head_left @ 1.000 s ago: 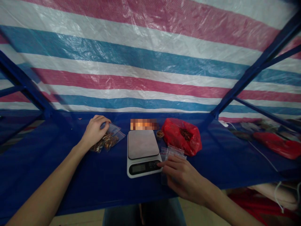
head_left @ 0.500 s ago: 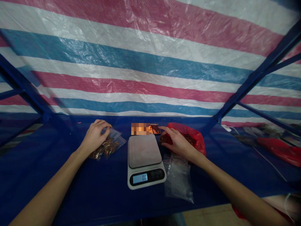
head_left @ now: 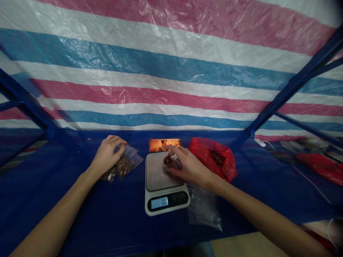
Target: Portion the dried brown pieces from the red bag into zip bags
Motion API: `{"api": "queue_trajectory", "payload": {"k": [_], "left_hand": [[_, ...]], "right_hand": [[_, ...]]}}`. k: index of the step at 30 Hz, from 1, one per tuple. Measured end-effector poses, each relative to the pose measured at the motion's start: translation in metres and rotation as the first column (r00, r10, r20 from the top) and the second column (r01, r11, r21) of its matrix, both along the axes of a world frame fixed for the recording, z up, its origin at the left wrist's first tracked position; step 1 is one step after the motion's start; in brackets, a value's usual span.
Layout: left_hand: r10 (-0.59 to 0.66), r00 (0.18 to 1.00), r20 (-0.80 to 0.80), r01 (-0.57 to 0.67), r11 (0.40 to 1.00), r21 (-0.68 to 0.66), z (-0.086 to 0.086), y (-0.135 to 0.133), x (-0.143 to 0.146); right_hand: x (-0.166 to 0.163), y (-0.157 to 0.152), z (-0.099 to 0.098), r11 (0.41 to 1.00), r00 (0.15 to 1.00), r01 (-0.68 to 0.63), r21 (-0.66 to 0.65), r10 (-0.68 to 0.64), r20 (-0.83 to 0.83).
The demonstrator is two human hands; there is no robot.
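Note:
My right hand [head_left: 184,164] is over the kitchen scale [head_left: 155,173], its fingers curled round a small clump of brown dried pieces [head_left: 168,160]. Whether the clump touches the weighing plate I cannot tell. The scale's lit display reads 0.0. To the left, my left hand [head_left: 109,153] rests with bent fingers and thumb closed at the top of a clear zip bag [head_left: 125,166] of similar brown pieces. Another filled bag lies partly under that hand. Right of the scale sits an open red plastic bag [head_left: 226,160] with more brown pieces inside.
Flat clear zip bags [head_left: 205,208] lie right of the scale, near the front edge. A phone [head_left: 158,145] with a lit picture stands behind the scale. Blue metal bars [head_left: 289,87] flank the blue tabletop [head_left: 115,217], with a striped tarp behind. Another red bag [head_left: 321,166] lies far right.
My right hand has moved left from the red bag to above the scale, carrying brown pieces. My left hand has stayed in place. The display reads the same.

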State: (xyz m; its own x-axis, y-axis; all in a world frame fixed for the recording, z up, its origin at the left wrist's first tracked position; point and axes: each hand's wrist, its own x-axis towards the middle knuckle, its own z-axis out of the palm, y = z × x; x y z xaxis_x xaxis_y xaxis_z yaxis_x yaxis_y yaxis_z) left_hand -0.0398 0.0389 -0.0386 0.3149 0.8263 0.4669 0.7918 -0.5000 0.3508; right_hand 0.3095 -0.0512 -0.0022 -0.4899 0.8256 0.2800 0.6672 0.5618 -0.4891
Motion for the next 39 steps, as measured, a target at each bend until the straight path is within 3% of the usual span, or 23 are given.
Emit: {"api": "queue_trajectory", "payload": {"k": [4, 7, 10, 14, 20, 30, 39], "left_hand": [[0.01, 1.0, -0.006, -0.01, 1.0, 0.008, 0.0, -0.001, 0.0], [0.0, 1.0, -0.016, 0.0, 1.0, 0.004, 0.0, -0.001, 0.0], [-0.015, 1.0, -0.025, 0.015, 1.0, 0.004, -0.001, 0.0, 0.001], [-0.019, 1.0, -0.025, 0.019, 1.0, 0.015, -0.002, 0.0, 0.001], [0.0, 1.0, -0.005, 0.0, 1.0, 0.019, 0.0, -0.003, 0.002], [-0.019, 1.0, -0.005, 0.02, 1.0, 0.022, -0.001, -0.003, 0.003], [-0.019, 1.0, 0.005, 0.019, 1.0, 0.021, -0.002, -0.006, 0.005]], "right_hand": [[0.032, -0.019, 0.001, 0.995, 0.997, 0.081, 0.051, -0.081, -0.019], [0.067, -0.048, -0.003, 0.987, 0.987, 0.136, 0.084, -0.142, 0.074], [0.093, -0.08, -0.02, 0.981, 0.95, 0.184, 0.055, -0.192, 0.245], [0.101, -0.102, -0.043, 0.963, 0.924, 0.248, 0.104, -0.268, 0.273], [0.089, -0.088, -0.041, 0.942, 0.91, 0.249, 0.225, -0.307, 0.278], [0.071, -0.062, -0.026, 0.969, 0.873, 0.229, 0.089, -0.244, 0.422], [0.068, -0.061, -0.019, 0.978, 0.904, 0.206, -0.036, -0.176, 0.389]]}}
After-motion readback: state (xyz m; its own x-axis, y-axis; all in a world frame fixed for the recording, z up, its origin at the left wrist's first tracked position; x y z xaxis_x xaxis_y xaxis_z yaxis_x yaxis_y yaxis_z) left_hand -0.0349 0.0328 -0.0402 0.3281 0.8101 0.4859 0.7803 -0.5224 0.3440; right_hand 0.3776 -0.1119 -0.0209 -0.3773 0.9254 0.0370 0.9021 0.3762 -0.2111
